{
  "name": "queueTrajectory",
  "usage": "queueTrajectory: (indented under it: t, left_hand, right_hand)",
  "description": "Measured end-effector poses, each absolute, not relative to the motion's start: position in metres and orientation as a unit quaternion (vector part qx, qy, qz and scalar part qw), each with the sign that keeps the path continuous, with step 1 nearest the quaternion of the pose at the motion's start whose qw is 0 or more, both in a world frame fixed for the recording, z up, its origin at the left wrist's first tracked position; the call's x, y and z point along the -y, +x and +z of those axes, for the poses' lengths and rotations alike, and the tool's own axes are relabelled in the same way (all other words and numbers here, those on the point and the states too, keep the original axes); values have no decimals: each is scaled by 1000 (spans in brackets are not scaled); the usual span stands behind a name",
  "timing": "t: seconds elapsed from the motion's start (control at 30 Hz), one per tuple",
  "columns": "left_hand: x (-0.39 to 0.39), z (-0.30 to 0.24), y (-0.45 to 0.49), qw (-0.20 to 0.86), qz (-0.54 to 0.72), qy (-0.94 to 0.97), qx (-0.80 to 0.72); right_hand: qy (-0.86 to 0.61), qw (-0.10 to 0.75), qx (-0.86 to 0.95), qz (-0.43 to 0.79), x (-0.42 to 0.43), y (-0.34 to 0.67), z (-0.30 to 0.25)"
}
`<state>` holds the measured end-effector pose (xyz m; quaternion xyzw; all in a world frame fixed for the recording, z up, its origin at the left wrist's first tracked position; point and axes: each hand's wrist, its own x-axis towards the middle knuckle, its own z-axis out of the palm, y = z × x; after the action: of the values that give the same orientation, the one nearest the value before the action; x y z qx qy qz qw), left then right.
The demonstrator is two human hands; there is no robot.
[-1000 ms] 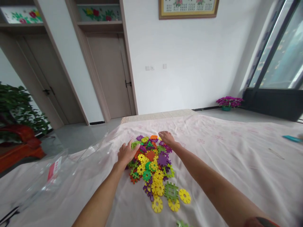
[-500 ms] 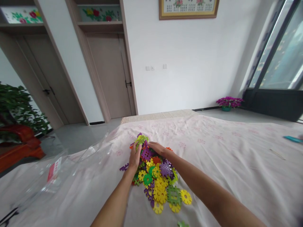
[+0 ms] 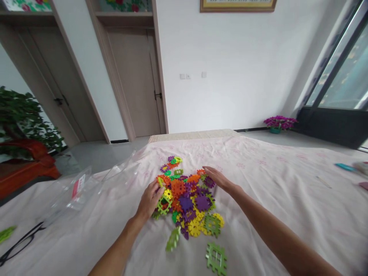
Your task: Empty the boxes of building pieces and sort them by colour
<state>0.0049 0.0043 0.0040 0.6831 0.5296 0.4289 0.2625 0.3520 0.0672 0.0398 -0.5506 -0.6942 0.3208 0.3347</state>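
A heap of plastic interlocking pieces (image 3: 186, 203) in purple, orange, yellow and green lies on the pale bedsheet. My left hand (image 3: 150, 198) rests against its left side, open with fingers loosely bent, touching orange and light green pieces. On the far right side, my right hand (image 3: 220, 179) is open, its fingers stretched flat beside purple and orange pieces. A blurred green piece (image 3: 173, 239) is tilted at the heap's near edge. Closer to me lies a square green window-shaped piece (image 3: 216, 258). Several small pieces (image 3: 172, 163) sit beyond the heap.
Clear plastic packaging (image 3: 83, 191) with a red label lies at left. Black-framed glasses (image 3: 24, 243) and a green piece (image 3: 6, 234) are at the near left. A blue object (image 3: 345, 167) and a thin stick (image 3: 324, 182) lie at right on the patterned bedsheet (image 3: 273, 207).
My hands have moved apart, the left one toward me and leftward, the right one slightly right. The heap has been spread and rearranged, with more orange and purple showing on top.
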Motion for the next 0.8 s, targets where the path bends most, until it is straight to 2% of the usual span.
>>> queueTrajectory:
  t: [0.1,0.2,0.37,0.43,0.5,0.63,0.73,0.8]
  left_hand:
    - [8,-3,5,236,407,697,-542]
    - [15,-3,16,240,411,692,-544]
    - [8,10,21,320,477,640,-510]
    - [7,18,10,311,471,625,-539]
    - [16,24,-8,273,438,635,-575]
    - [78,23,-37,178,271,726,-606]
    - [140,8,-39,63,155,853,-494]
    - [169,-4,-33,-44,129,884,-447]
  right_hand:
    - [-557,286,730,274,-57,330,11]
    - [-569,279,733,248,-41,283,-2]
    - [-489,393,662,410,-20,212,19]
    - [-430,423,627,493,-14,206,32]
    - [-406,423,621,521,-10,217,40]
    - [-492,385,677,389,2,274,28]
    - [-540,352,723,249,28,311,-3]
    - [-512,321,773,195,50,319,-22]
